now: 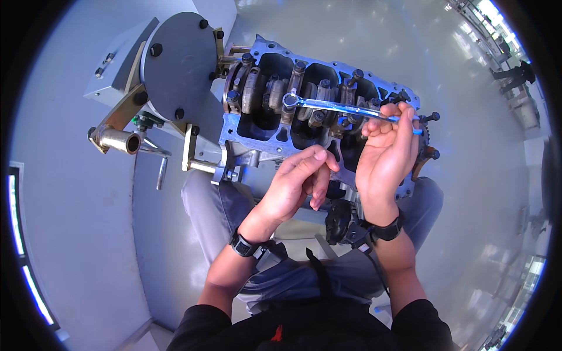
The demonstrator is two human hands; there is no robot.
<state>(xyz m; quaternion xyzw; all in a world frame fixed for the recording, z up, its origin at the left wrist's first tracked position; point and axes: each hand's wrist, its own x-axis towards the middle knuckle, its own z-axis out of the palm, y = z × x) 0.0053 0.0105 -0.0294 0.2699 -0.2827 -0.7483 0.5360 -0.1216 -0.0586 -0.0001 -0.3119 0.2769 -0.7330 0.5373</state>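
Right fingers (405, 126) curled around wrench (328, 105)

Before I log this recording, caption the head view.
The right hand holds a wrench reaching across the engine block; the left hand curls loosely by the block's near edge.

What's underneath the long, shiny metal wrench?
Beneath the long, shiny metal wrench, the grey metal crankshaft and dark bolts show in the silver metal engine block. Parts the wrench covers cannot be seen; the bare right hand hides more.
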